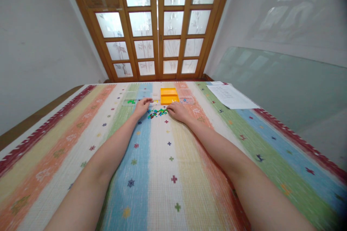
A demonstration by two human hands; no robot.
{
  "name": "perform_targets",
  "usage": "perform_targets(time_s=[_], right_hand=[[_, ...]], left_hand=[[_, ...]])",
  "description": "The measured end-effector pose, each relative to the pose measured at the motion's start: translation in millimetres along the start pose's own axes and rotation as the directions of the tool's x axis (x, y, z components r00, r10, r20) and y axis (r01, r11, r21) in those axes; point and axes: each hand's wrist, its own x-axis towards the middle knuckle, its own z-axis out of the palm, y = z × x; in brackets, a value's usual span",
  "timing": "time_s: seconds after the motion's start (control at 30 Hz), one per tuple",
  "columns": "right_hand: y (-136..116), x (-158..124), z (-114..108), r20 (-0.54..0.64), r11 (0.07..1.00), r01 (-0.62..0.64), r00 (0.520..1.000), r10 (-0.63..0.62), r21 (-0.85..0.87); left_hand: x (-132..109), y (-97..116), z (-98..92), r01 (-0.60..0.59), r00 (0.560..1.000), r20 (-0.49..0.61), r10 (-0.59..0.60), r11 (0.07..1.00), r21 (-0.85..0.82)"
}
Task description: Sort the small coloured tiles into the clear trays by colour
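Note:
A loose heap of small beads (157, 113), green, blue, yellow and dark, lies on the striped tablecloth between my two hands. My left hand (142, 108) is at the heap's left side, its fingers stretched out over the near edge of a clear plastic tray (125, 103). At the heap's right edge, my right hand (177, 110) has its fingers curled down and pressed together; anything in them is too small to make out. Green beads (131, 101) sit in the tray's left part, yellow beads (155, 101) by my left fingertips, blue beads (184, 100) at the right.
An orange two-part box (169, 96) stands behind the heap, between the clear tray sections. White paper sheets (231, 96) lie at the table's back right. A glass-paned wooden door (159, 43) is beyond the table, and a pale glass panel (271, 83) leans along the right wall.

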Motion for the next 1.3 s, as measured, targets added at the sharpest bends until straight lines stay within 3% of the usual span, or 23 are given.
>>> perform_targets(time_s=[0.23,0.43,0.53,0.77,0.97,1.3], right_hand=[[2.1,1.5,2.6,-0.001,1.000,0.000,1.000,-0.001,-0.005],[0.2,1.0,1.1,0.004,1.000,-0.009,1.000,0.009,0.000],[-0.7,0.8,0.4,0.004,1.000,-0.015,1.000,0.015,0.000],[0.3,1.0,2.2,-0.006,1.000,0.001,1.000,-0.001,0.003],[-2.1,0.8,-0.4,0.013,1.000,-0.010,1.000,0.010,0.000],[1.0,2.7,2.5,0.007,1.000,-0.003,1.000,0.003,0.006]], left_hand=[[-0.3,0.7,4.0,-0.059,0.998,0.018,0.058,0.992,0.114],[-5.7,1.3,4.0,-0.163,0.986,0.032,0.162,0.927,0.338],[-11.3,7.7,8.7,-0.242,0.970,0.119,0.211,0.879,0.411],[-21.1,23.4,23.6,-0.463,0.881,0.348,0.322,0.742,0.485],[-23.7,23.8,20.9,-0.500,0.864,0.379,0.331,0.657,0.564],[-25.2,27.0,26.8,-0.564,0.825,0.417,0.382,0.605,0.562]])
